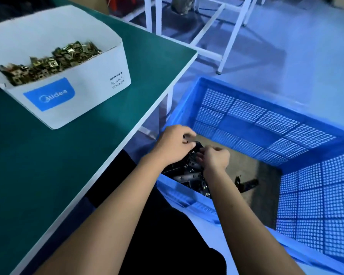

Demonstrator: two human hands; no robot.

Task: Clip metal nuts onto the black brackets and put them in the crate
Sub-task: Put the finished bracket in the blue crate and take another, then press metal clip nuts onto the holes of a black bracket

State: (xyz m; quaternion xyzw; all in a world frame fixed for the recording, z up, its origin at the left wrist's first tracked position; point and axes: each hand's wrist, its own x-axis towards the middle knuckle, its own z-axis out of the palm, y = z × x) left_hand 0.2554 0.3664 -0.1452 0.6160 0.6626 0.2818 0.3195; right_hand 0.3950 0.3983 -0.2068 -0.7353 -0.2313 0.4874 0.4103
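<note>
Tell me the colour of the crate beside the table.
The crate is blue with perforated walls, seen in the head view.

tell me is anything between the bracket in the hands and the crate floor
Nothing visible blocks it. Both the left hand and right hand hold a black bracket already inside the crate, just above the pile of brackets in its near corner. Bare floor lies open to the right.
</note>
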